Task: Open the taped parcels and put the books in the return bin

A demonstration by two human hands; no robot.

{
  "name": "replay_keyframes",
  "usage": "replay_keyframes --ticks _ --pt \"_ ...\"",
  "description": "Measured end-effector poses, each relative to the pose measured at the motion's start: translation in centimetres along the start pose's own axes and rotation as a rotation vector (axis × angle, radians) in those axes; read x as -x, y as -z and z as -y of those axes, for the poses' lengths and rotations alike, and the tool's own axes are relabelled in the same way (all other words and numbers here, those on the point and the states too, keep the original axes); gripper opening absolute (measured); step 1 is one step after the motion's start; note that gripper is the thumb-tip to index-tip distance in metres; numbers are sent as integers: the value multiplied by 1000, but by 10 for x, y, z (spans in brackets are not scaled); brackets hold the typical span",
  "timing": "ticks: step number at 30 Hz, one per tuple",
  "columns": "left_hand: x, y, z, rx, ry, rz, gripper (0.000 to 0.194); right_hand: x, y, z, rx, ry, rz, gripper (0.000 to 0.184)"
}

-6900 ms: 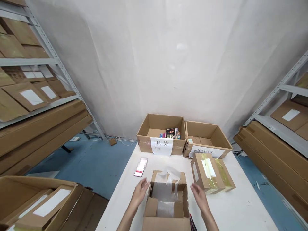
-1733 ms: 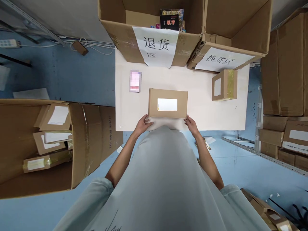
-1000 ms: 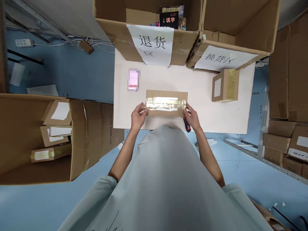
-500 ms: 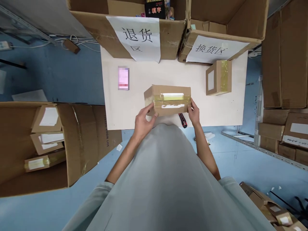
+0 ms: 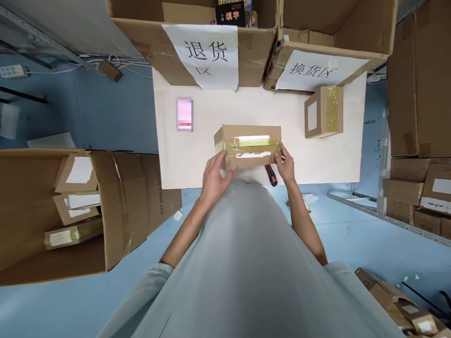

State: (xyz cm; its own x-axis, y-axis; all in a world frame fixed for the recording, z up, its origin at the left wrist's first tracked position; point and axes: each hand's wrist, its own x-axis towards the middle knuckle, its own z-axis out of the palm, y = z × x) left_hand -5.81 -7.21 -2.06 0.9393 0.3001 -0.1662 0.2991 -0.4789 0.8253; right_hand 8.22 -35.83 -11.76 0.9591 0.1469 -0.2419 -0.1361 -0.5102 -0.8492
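A taped cardboard parcel [image 5: 248, 144] sits at the near edge of the white table [image 5: 211, 112], its taped seam and a white label facing me. My left hand [image 5: 214, 177] grips its left near corner with fingers wrapped round it. My right hand [image 5: 286, 165] holds the right end, fingers pressed on the side. A red and black utility knife [image 5: 271, 175] lies on the table just under the parcel's right end, beside my right hand.
A phone [image 5: 184, 114] lies at the table's left. A smaller taped box [image 5: 324, 111] stands at the right. Two open cartons with paper signs [image 5: 207, 51] [image 5: 317, 70] stand at the far edge. A large carton of parcels [image 5: 70, 206] is on the floor left; shelving with boxes [image 5: 419, 197] right.
An open box with bubble wrap was on the table before; then a closed parcel was turned over in both hands from label side to taped side. Since half a second ago it barely moved.
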Motion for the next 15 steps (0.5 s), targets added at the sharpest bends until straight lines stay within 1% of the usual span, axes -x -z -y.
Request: replay_keyframes --ticks 2,5,8,11,13,15 --pt "-1 2 25 -31 67 -29 70 9 -13 15 22 16 39 80" --pt "-1 4 60 -57 142 -62 72 27 -35 43 130 55 53 75" --pt "0 12 86 -117 157 -131 71 50 -55 79 282 181 47 62" --pt "-3 31 107 -187 214 -188 66 72 -77 120 410 344 132 54" --pt "-8 46 121 -207 267 -191 63 84 -92 145 461 409 203 54" --pt "-14 59 131 -211 319 -183 60 91 -106 165 493 445 262 55"
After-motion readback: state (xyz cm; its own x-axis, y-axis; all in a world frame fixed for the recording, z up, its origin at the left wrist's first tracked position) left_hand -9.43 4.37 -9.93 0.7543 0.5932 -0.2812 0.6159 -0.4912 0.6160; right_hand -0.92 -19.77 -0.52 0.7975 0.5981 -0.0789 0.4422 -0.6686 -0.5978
